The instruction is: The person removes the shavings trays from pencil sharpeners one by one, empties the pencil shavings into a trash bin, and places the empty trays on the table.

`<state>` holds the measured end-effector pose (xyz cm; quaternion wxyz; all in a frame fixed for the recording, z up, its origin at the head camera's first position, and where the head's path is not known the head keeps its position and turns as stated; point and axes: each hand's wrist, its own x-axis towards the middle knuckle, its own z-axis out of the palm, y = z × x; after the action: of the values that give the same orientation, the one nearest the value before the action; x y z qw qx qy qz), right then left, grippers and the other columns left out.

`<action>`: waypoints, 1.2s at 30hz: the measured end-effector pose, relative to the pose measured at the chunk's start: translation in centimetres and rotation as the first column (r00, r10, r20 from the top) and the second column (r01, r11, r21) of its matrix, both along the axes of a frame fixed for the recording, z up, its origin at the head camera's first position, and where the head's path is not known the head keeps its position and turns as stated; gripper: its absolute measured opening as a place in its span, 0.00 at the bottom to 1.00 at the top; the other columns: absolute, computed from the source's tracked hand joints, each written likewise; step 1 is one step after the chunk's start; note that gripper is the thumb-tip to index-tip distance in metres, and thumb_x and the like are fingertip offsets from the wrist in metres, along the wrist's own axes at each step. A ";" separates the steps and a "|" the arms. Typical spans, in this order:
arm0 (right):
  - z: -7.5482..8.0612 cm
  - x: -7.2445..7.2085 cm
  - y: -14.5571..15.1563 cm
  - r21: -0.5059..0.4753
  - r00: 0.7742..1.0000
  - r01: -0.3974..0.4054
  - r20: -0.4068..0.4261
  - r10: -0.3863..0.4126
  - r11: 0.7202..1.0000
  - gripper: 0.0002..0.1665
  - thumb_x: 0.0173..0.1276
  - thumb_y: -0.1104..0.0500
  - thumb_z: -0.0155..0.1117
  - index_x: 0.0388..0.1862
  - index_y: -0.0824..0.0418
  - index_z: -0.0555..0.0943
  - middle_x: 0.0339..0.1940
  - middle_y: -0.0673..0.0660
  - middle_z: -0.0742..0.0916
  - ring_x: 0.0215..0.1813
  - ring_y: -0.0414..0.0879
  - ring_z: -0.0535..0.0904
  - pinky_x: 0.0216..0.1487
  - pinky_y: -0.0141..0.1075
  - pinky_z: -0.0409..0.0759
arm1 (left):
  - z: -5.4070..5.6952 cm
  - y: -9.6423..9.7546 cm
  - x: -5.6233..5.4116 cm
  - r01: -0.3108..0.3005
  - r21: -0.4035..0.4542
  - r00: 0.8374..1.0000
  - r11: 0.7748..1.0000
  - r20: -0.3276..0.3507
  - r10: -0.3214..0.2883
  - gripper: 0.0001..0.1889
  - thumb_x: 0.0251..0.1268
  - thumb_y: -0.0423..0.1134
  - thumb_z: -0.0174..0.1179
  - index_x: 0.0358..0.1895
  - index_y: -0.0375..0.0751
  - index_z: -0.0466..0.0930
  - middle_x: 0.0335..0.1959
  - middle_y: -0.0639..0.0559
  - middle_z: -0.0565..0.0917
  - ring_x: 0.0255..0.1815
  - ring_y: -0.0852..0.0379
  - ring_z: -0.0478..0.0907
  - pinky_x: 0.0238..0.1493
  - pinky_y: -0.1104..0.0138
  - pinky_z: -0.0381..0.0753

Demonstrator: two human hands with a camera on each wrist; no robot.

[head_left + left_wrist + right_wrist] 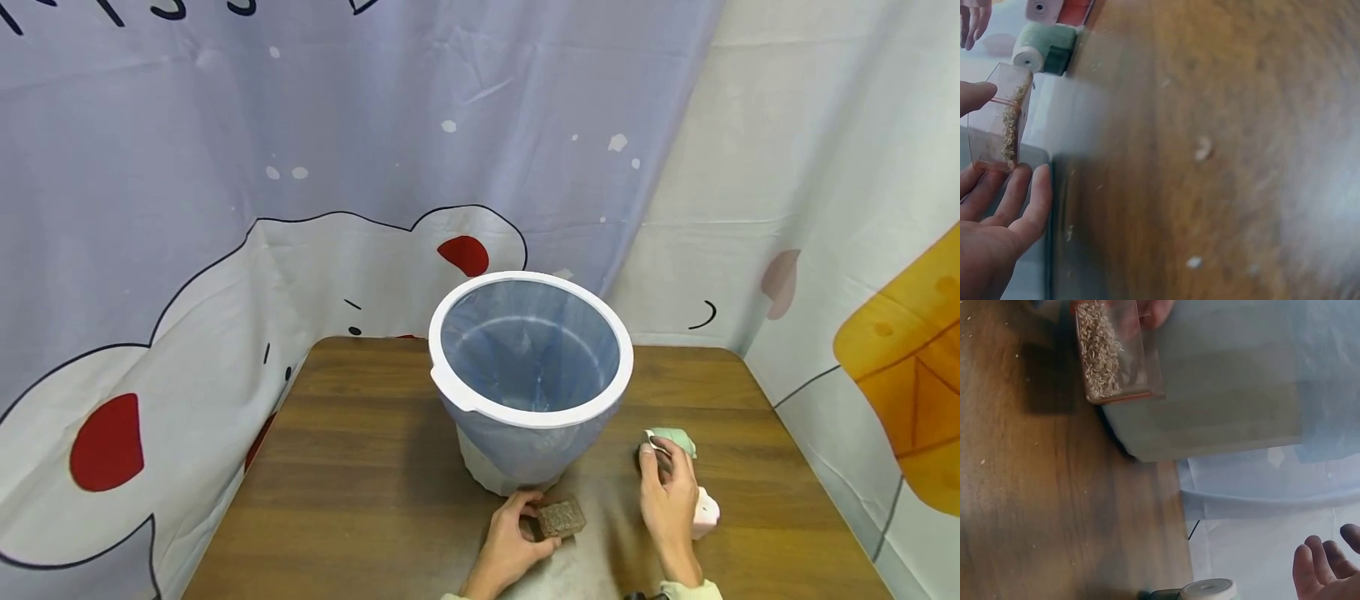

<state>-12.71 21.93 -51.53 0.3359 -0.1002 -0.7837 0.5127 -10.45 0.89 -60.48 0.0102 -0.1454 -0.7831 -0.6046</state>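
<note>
Left hand (508, 543) grips a clear box (561, 518) — right hand (670, 496) loosely bent.

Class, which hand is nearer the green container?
Right. The right hand is close by the green container; the left hand is farther left, holding a clear box.

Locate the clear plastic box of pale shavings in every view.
Head: the clear plastic box is low, right of centre, in the left hand.
Left wrist: the box is near the left edge.
Right wrist: the box is at the top, left of centre.
Shared landmark: the green device with a round white end.
</note>
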 end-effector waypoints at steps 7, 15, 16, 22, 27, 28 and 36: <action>3.0 1.0 -1.4 -0.007 0.999 -0.043 -0.033 0.043 0.999 0.13 0.64 0.69 0.55 0.47 0.71 0.77 0.45 0.62 0.80 0.42 0.27 0.74 0.42 0.15 0.71 | 0.1 -1.2 0.0 -0.023 -0.004 1.000 1.000 0.001 0.023 0.31 0.41 0.39 0.73 0.53 0.39 0.73 0.40 0.45 0.80 0.39 0.51 0.77 0.27 0.68 0.80; 3.6 1.2 -1.6 -0.013 0.998 -0.049 -0.030 0.049 0.999 0.13 0.66 0.64 0.55 0.47 0.71 0.77 0.43 0.60 0.81 0.41 0.35 0.79 0.40 0.16 0.72 | 0.0 -1.9 0.1 -0.033 -0.002 0.999 0.999 0.028 0.033 0.31 0.40 0.39 0.73 0.53 0.40 0.73 0.40 0.44 0.79 0.36 0.48 0.78 0.27 0.69 0.79; 3.6 1.1 -1.5 -0.015 0.998 -0.052 -0.031 0.051 0.999 0.13 0.66 0.64 0.55 0.47 0.71 0.77 0.43 0.60 0.82 0.41 0.35 0.79 0.40 0.16 0.72 | 0.0 -2.0 0.1 -0.033 -0.002 0.999 0.999 0.028 0.033 0.31 0.40 0.39 0.73 0.53 0.40 0.73 0.40 0.44 0.79 0.36 0.47 0.78 0.27 0.70 0.79; 3.4 1.1 -1.1 -0.042 0.995 -0.081 -0.068 0.078 0.996 0.13 0.67 0.65 0.55 0.46 0.72 0.77 0.39 0.58 0.83 0.39 0.33 0.80 0.39 0.17 0.74 | 0.3 -2.5 0.1 -0.009 0.015 0.999 1.000 0.031 0.008 0.31 0.41 0.38 0.72 0.53 0.41 0.73 0.43 0.43 0.79 0.39 0.49 0.77 0.28 0.66 0.81; 3.5 1.1 -1.0 -0.075 0.988 -0.108 -0.118 0.099 0.991 0.12 0.67 0.66 0.54 0.46 0.72 0.77 0.35 0.47 0.83 0.37 0.35 0.81 0.38 0.19 0.76 | 0.8 -3.0 0.3 0.011 0.016 0.999 1.000 0.043 -0.011 0.31 0.42 0.34 0.71 0.55 0.38 0.72 0.47 0.41 0.77 0.42 0.47 0.77 0.29 0.63 0.81; 3.6 1.1 -1.0 -0.074 0.988 -0.110 -0.119 0.100 0.991 0.12 0.67 0.66 0.53 0.45 0.73 0.77 0.35 0.46 0.83 0.37 0.36 0.81 0.38 0.19 0.76 | 1.0 -3.1 0.4 0.014 0.015 0.999 1.000 0.045 -0.014 0.31 0.42 0.33 0.71 0.55 0.37 0.72 0.47 0.40 0.77 0.43 0.46 0.77 0.29 0.62 0.82; 4.2 1.0 -1.1 -0.167 0.993 -0.107 -0.064 0.097 0.980 0.12 0.68 0.64 0.53 0.45 0.73 0.76 0.35 0.58 0.83 0.34 0.34 0.82 0.37 0.24 0.79 | 1.5 -3.7 0.6 0.028 -0.001 0.999 1.000 0.041 -0.028 0.31 0.41 0.31 0.71 0.54 0.34 0.71 0.45 0.39 0.78 0.39 0.44 0.78 0.27 0.67 0.81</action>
<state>-11.71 20.85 -47.35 0.3210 -0.0740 -0.7315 0.5970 -9.87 -2.79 -59.01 -0.0146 -0.1439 -0.7815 -0.6069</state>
